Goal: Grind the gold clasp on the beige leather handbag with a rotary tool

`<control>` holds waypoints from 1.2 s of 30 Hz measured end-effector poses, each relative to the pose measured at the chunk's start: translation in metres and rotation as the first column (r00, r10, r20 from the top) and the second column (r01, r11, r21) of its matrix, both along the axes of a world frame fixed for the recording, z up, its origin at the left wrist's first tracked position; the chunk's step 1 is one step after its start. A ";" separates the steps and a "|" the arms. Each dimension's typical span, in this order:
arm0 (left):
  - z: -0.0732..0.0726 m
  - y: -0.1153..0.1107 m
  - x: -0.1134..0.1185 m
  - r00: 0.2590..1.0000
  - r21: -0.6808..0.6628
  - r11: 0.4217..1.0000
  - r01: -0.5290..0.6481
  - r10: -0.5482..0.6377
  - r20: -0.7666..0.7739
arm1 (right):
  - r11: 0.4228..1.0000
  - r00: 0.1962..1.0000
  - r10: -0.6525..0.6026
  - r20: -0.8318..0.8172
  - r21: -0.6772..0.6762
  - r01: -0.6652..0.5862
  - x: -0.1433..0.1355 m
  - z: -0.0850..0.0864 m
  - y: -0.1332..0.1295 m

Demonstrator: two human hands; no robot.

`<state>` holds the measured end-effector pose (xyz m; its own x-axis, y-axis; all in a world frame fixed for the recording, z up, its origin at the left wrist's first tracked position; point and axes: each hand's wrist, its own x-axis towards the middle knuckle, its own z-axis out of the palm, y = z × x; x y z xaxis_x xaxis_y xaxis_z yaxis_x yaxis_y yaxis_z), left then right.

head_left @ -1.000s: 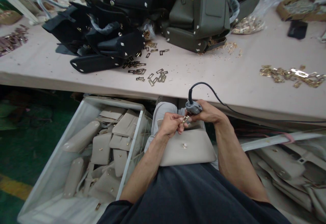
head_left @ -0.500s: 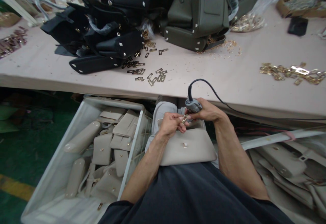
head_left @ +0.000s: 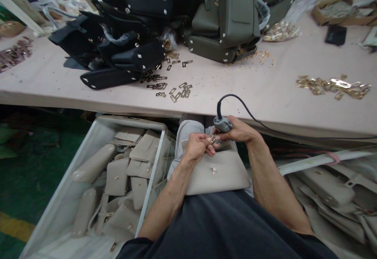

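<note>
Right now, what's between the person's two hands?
In the head view, a small gold frame sits between the left hand and the right hand, which holds a grey tool.

A long, flat pinkish-beige table (head_left: 265, 90) stretched sideways. Below its front edge, dark green floor (head_left: 17, 184) bore a straight yellow stripe (head_left: 13, 225).

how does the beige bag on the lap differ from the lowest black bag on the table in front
Colour: the beige bag is pale, while the black bag is dark.
Place: the beige bag rests on the lap; the black bag lies on the table.
Face shown: the beige bag shows a broad face with a small fitting, the black bag a long, narrow one.
Both look smooth-surfaced.
</note>
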<state>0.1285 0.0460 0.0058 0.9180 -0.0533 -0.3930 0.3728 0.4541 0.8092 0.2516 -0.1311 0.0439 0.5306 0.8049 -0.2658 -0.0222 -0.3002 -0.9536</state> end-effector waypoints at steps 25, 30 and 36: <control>0.001 0.010 -0.009 0.993 -0.089 0.990 0.109 -0.105 0.053 | 0.999 0.999 0.032 0.003 -0.018 -0.032 0.003 0.005 0.000; -0.001 0.009 -0.009 0.995 -0.071 0.993 0.096 -0.093 0.043 | 0.999 0.999 0.038 0.004 -0.015 -0.038 0.003 0.007 0.001; -0.003 0.009 -0.010 0.994 -0.062 0.993 0.100 -0.096 0.061 | 0.999 0.999 0.036 0.009 0.002 -0.036 0.003 0.006 0.000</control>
